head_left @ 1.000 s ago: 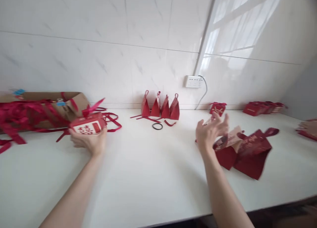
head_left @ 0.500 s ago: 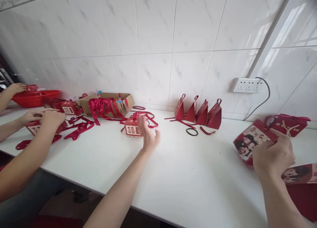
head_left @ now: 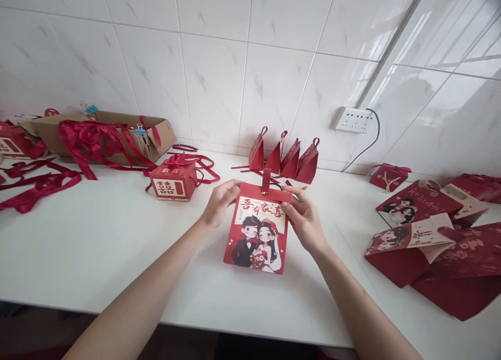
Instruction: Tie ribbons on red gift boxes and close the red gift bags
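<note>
A red gift box (head_left: 256,229) with a cartoon bride and groom on its front is held up over the middle of the white table, leaning slightly. A short strap (head_left: 266,182) with a small metal stud rises at its top flap. My left hand (head_left: 221,203) grips its upper left edge, fingers behind and thumb near the front. At the upper right edge, my right hand (head_left: 306,218) pinches it, thumb on the front. Part of a black ring behind the box is hidden by it.
A small red box with a bow (head_left: 174,181) stands left of my hands. Farther left, a cardboard box (head_left: 162,141) is draped with red ribbons (head_left: 94,141). Several pointed red boxes (head_left: 307,164) line the wall. Larger red boxes (head_left: 457,276) crowd the right side, below a socket strip (head_left: 354,120).
My right hand has brought the red gift box from the right to the middle. My left hand, open before, has closed on its other side. The view has shifted right.
</note>
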`<state>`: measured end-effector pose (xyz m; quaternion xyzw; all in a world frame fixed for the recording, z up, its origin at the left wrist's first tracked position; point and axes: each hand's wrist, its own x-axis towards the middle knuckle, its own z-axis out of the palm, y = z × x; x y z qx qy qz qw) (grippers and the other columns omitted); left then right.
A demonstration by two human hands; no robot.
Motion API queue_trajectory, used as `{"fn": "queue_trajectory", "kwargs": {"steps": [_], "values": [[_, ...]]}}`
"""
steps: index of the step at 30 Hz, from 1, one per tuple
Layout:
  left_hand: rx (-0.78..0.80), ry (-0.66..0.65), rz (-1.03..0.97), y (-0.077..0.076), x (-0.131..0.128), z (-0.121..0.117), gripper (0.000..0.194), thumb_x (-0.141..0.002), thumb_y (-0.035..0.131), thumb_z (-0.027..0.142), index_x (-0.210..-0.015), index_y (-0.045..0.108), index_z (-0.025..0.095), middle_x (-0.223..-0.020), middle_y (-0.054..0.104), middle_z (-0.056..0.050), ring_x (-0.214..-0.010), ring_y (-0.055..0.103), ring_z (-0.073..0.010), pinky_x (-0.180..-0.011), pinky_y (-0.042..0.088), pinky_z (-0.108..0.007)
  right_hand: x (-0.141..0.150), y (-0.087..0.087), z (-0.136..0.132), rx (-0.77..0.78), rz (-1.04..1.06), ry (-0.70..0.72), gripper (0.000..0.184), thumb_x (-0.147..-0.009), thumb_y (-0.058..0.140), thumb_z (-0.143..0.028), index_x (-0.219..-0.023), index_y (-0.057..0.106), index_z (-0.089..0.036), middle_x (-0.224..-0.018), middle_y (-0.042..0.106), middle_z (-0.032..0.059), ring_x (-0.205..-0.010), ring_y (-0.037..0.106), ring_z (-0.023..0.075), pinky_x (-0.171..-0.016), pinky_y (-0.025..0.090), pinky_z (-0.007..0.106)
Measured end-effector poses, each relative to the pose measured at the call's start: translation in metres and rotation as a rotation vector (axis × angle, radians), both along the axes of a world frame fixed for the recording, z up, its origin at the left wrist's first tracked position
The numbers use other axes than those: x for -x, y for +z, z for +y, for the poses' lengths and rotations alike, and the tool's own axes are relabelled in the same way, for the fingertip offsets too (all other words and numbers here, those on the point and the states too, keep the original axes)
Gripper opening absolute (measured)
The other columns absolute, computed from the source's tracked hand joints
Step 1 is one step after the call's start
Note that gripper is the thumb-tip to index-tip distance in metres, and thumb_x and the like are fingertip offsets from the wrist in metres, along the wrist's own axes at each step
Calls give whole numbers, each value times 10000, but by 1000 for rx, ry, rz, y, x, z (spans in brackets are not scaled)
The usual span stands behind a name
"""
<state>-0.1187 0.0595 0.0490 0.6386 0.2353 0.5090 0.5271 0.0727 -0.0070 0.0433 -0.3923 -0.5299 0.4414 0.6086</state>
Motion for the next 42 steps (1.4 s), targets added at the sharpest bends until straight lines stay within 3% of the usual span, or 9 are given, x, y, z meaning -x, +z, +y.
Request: {"fn": "queue_trajectory", "kwargs": {"steps": [6,9,12,15,18,21,23,38,42], "values": [[-158,186,149,8,-10,-20,200,-747,647,366,-760,610,169,-682,589,1,-610,527,-121,-555,425,-225,3,7,-11,-127,-133,-1,336,-814,622,-445,-1062,500,-255,-927,639,36,-790,622,204,-671,529,346],[-193,185,160,9,-13,-26,174,-752,635,343,-744,593,175,-617,555,20,-539,483,-105,-513,403,-223,5,7,-13,-171,-203,-65,267,-841,580,-457,-977,526,-233,-833,615,21,-690,588,173,-587,495,294],[-189,108,175,12,-14,-32,160,-750,629,326,-803,613,176,-705,618,-2,-624,558,-134,-579,451,-239,9,7,-14,-203,-316,-182,233,-885,531,-424,-825,545,-200,-738,591,12,-616,551,142,-543,454,257],[-201,156,173,14,-18,-37,179,-761,626,347,-780,647,170,-761,658,-19,-718,608,-160,-656,479,-248,12,4,-14,-296,-438,-235,183,-914,502,-352,-828,547,-197,-756,598,13,-649,564,138,-572,467,251],[-190,255,168,13,-23,-41,213,-784,615,355,-692,644,165,-669,650,-3,-635,596,-132,-608,469,-221,15,-1,-12,-516,-556,-366,43,-910,506,-236,-941,523,-211,-846,583,26,-728,583,149,-614,497,269],[-210,329,171,11,-26,-45,210,-788,621,330,-664,635,161,-601,626,19,-551,551,-93,-546,440,-187,18,-6,-9,-828,-700,-535,208,-871,514,-96,-1035,490,-221,-951,520,63,-890,569,188,-706,521,337],[-238,378,174,9,-26,-46,214,-789,627,319,-644,626,161,-560,604,32,-515,520,-75,-520,421,-170,20,-7,-7,-904,-789,-590,233,-862,505,-50,-1024,504,-217,-990,478,84,-971,539,207,-754,520,373],[-343,501,196,5,-28,-45,234,-803,626,293,-614,604,157,-536,589,44,-502,498,-55,-516,405,-145,24,-6,-8,-834,-729,-507,181,-871,495,-45,-933,525,-213,-907,465,54,-834,534,159,-620,504,286],[-331,479,172,6,-29,-45,209,-796,631,287,-631,611,161,-566,607,43,-525,519,-57,-535,416,-142,23,-5,-9,-620,-526,-440,264,-880,540,-173,-1122,463,-244,-871,541,28,-801,567,166,-675,512,322]]}}
